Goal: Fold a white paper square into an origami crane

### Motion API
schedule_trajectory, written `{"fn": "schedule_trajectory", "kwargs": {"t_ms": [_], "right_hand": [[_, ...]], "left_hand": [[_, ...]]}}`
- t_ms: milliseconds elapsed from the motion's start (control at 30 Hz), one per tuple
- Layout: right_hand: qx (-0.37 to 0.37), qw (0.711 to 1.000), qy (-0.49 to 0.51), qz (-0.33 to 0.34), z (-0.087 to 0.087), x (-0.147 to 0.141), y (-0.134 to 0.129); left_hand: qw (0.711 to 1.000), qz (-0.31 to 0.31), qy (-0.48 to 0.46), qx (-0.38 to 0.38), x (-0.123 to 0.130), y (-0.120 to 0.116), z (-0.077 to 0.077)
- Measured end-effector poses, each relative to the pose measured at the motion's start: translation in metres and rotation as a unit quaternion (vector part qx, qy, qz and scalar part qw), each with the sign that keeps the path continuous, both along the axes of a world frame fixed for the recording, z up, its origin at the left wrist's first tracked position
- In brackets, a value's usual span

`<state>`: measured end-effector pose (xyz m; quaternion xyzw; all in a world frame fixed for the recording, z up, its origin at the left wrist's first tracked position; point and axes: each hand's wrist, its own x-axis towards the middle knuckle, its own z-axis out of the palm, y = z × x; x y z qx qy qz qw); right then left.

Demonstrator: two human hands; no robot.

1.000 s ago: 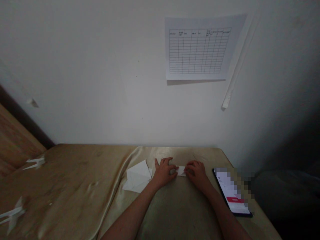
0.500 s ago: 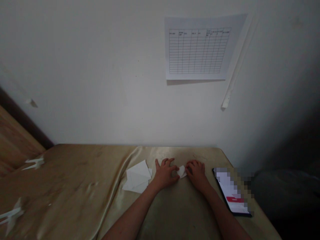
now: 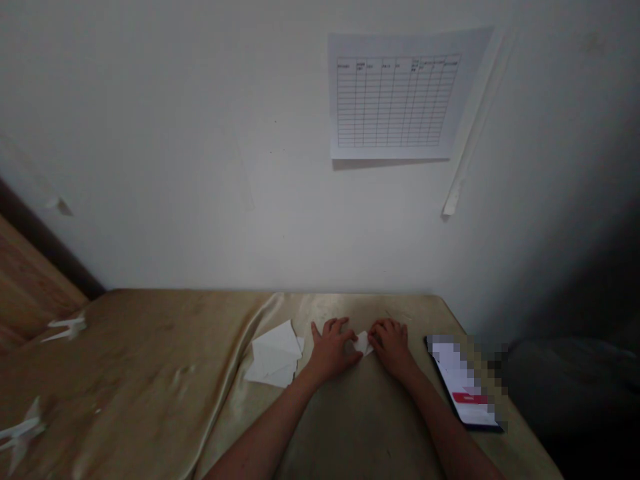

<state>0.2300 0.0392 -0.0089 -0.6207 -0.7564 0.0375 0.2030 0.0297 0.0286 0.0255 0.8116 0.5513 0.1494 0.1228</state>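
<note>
A small folded piece of white paper (image 3: 363, 343) lies on the cloth-covered table between my two hands. My left hand (image 3: 334, 348) grips its left edge between thumb and index finger, while the other fingers stretch away from it. On the opposite side, my right hand (image 3: 391, 341) has its curled fingertips closed on the paper's right edge. Left of my left hand rests a loose pile of white paper sheets (image 3: 275, 353), overlapping at odd angles.
A phone (image 3: 465, 387) with a lit screen, partly pixelated, lies right of my right forearm. Two folded white paper shapes, one farther back (image 3: 70, 327) and one nearer (image 3: 25, 430), rest at the table's left. A printed table sheet (image 3: 395, 100) hangs on the wall.
My left thumb has shifted slightly right along the small paper, and my right hand has moved slightly left. Less of the paper shows between them.
</note>
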Motion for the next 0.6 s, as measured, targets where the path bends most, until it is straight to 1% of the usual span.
{"fn": "schedule_trajectory", "kwargs": {"t_ms": [167, 600], "right_hand": [[0.015, 1.000, -0.012, -0.001, 0.002, -0.006, -0.001], [0.027, 0.996, -0.060, -0.056, 0.007, -0.023, -0.008]], "left_hand": [[1.000, 0.006, 0.000, 0.001, 0.001, 0.000, 0.001], [1.000, 0.011, 0.009, -0.013, 0.002, -0.001, 0.005]]}}
